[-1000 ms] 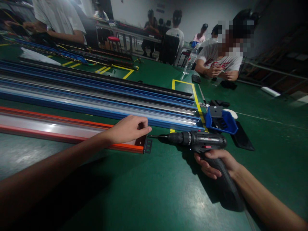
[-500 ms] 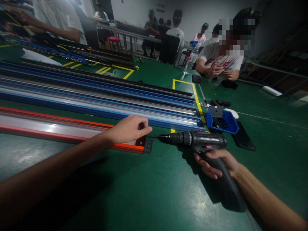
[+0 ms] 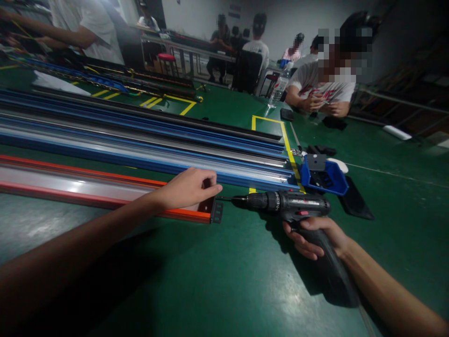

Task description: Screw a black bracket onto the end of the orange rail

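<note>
My right hand is wrapped around the grip of a black cordless drill, a finger at its trigger. The drill lies level, its long bit pointing left at the black end plate of an orange metal channel. The bit tip meets the plate's upper part or sits just before it; I cannot tell which. My left hand is closed over the channel's right end, thumb and forefinger curled close to the plate. The other fingers are hidden behind the hand.
Several blue and black metal channels lie beyond the orange one. Right of them are a blue parts bin with black pieces and a dark phone-like slab. A water bottle stands farther back, near a seated co-worker.
My hands, the drill and the orange channel keep nearly the same place. At the upper left, a co-worker's arm has shifted.
</note>
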Demonstrator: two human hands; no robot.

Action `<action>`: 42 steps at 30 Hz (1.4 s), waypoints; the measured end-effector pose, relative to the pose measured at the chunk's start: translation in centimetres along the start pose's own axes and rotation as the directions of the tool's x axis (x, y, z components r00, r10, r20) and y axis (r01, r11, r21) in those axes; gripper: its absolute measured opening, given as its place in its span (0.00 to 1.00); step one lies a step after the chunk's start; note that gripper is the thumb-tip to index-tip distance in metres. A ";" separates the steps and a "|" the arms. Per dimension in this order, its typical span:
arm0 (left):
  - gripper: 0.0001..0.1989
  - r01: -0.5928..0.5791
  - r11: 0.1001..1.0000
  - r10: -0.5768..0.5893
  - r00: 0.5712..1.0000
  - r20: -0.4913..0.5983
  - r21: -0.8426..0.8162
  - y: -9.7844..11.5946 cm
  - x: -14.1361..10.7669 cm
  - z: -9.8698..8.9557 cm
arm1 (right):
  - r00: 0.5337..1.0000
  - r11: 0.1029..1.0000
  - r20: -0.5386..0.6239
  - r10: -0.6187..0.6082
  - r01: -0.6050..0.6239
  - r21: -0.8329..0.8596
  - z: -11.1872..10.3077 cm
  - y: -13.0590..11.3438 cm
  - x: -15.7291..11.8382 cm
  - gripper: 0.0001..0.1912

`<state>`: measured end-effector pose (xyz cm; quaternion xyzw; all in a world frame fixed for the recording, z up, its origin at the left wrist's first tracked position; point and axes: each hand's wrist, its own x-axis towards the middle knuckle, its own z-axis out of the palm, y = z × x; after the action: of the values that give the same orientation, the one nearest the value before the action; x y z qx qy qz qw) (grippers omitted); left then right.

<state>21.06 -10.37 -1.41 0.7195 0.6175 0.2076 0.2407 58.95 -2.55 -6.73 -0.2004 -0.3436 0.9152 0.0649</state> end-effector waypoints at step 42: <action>0.16 -0.008 1.000 0.008 1.000 -0.007 -0.006 -0.2 0.0 0.2 | 1.000 1.000 0.003 -0.013 0.013 0.009 0.2 -0.1 0.1 0.17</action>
<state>20.99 -10.37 -1.66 0.7206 0.6148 0.2131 0.2396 58.74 -2.58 -6.52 -0.1967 -0.3407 0.9166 0.0713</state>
